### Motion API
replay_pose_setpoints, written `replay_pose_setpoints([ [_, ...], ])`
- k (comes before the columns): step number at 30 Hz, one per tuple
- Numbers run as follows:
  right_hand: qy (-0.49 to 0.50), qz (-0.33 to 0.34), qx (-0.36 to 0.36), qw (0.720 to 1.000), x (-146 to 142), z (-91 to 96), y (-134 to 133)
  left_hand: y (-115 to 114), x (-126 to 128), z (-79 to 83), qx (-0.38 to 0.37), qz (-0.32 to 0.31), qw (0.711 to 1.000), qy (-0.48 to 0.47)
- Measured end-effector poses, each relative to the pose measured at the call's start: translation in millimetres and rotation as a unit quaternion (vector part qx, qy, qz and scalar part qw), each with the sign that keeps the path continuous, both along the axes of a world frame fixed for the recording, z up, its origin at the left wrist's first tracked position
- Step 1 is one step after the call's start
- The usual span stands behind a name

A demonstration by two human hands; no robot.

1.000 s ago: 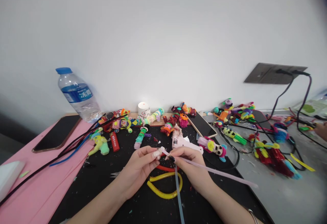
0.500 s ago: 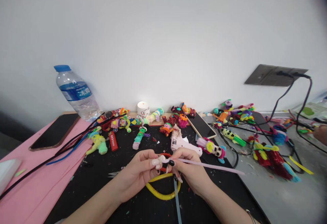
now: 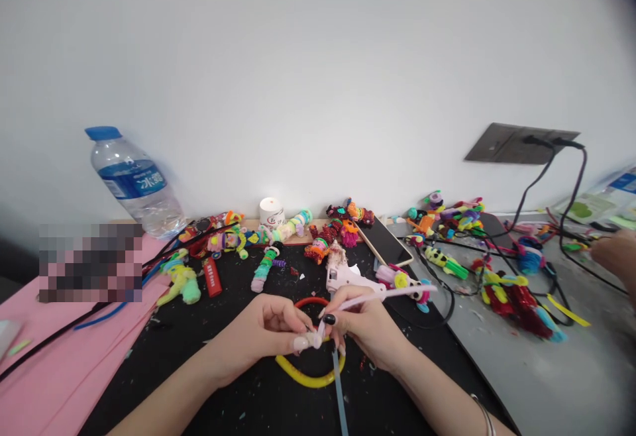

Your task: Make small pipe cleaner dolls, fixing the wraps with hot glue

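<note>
My left hand pinches a small pale coil between thumb and fingers. From that coil a light pink pipe cleaner runs to my right hand, whose thumb and forefinger are closed on it. Its free end sticks out to the right. Below the hands lie a yellow pipe cleaner bent in a curve and a red one, both partly hidden. A translucent bluish strip hangs down from beneath my right hand. Just behind it rests a pale pink glue gun.
Several pipe-cleaner figures lie along the wall. A water bottle leans at the left, near a red lighter and a paper cup. A phone and black cables lie rightward. Another person's hand shows far right.
The pink pipe cleaner's free end has swung upward and toward me-left, now bent up at the coil. My right hand has turned slightly. The whole view has shifted a little.
</note>
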State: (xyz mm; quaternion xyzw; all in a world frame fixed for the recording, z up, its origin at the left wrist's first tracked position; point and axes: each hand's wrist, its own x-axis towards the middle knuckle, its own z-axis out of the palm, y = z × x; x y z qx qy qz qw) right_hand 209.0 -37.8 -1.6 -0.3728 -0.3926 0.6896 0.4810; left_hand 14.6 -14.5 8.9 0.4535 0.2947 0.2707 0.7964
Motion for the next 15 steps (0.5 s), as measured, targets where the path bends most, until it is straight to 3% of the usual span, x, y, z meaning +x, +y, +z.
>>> replay_pose_setpoints([
  [6, -0.043, -0.012, 0.040, 0.998, 3, 0.8, 3, -3, 4, 5.0, 0.215, 0.007, 0.971, 0.105],
  [11, -0.163, -0.071, 0.141, 0.974, 7, 2.4, 5, -1, 5, 1.3, 0.430, 0.039, 0.891, 0.143],
  [15, -0.237, -0.098, 0.213, 0.943, 7, 3.4, 4, 1, 4, -6.1, 0.532, 0.068, 0.828, 0.162],
])
